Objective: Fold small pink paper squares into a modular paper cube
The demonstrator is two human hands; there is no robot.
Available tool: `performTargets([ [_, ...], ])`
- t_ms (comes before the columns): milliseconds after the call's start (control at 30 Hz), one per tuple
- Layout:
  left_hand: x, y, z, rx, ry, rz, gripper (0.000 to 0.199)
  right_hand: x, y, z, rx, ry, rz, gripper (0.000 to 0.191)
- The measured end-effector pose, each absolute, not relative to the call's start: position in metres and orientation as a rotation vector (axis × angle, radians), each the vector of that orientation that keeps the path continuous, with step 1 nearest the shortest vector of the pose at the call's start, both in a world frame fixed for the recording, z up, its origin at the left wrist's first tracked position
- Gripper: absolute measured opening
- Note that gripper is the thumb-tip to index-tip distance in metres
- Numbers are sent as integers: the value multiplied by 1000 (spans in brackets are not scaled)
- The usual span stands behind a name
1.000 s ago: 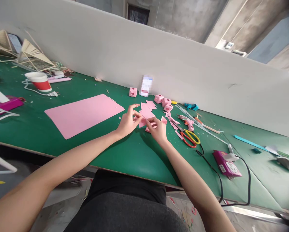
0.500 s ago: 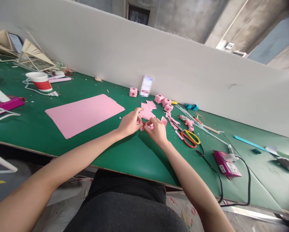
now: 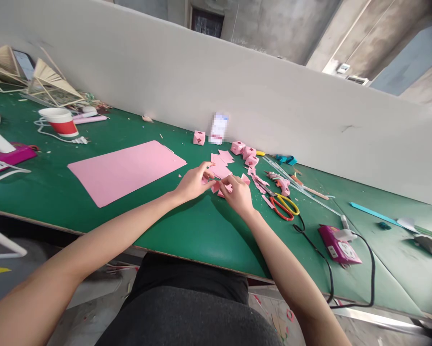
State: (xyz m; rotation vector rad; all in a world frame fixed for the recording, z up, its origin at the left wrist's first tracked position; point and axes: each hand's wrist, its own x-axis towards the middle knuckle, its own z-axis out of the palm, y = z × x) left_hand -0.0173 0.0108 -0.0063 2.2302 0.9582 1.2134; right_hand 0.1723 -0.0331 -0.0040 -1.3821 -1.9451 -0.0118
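Note:
Between my two hands is a small folded piece of pink paper point(image 3: 215, 187), partly covered by fingers. My left hand point(image 3: 195, 182) pinches its left side with thumb and fingertips. From the other side my right hand point(image 3: 236, 193) grips it, fingers bent. Just behind the hands lie loose pink paper pieces point(image 3: 220, 168). Folded pink paper cubes with diamond-shaped openings point(image 3: 251, 160) sit farther back, and one more cube point(image 3: 199, 138) stands apart to the left. A large pink sheet point(image 3: 125, 173) lies flat to the left of my hands.
Scissors with red and yellow handles point(image 3: 286, 206) lie right of my hands, near a pink glue gun point(image 3: 281, 183). A purple power strip point(image 3: 338, 245) with a black cord is at the right. A paper cup point(image 3: 60, 121) stands left. A white partition point(image 3: 158, 72) borders the green table point(image 3: 187, 240).
My left thumb has straightened and my fingers have shifted slightly on the pink paper. The right hand has moved a little to the right. Everything else stays put.

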Motion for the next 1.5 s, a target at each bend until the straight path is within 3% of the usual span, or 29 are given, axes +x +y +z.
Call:
performTargets([
  [267, -19, 19, -9, 2038, 1049, 1311, 44, 178, -26, -12, -1413, -1781, 320, 44],
  [500, -17, 15, -8, 1960, 1018, 1271, 43, 171, -26, -16, -1432, -1756, 470, 29],
  [1067, -23, 25, -6, 1955, 1070, 1450, 13, 182, -6, -28, -1632, -1759, -54, 28],
  [1167, -23, 27, -9, 2013, 1112, 1429, 15, 180, -5, -30, -1633, -1781, -88, 27],
  [1333, -25, 32, -11, 2057, 1134, 1421, 37, 176, -8, -26, -1595, -1821, -90, 33],
  [1500, -26, 31, -12, 2087, 1101, 1384, 38, 179, -21, -4, -1538, -1697, -143, 30],
])
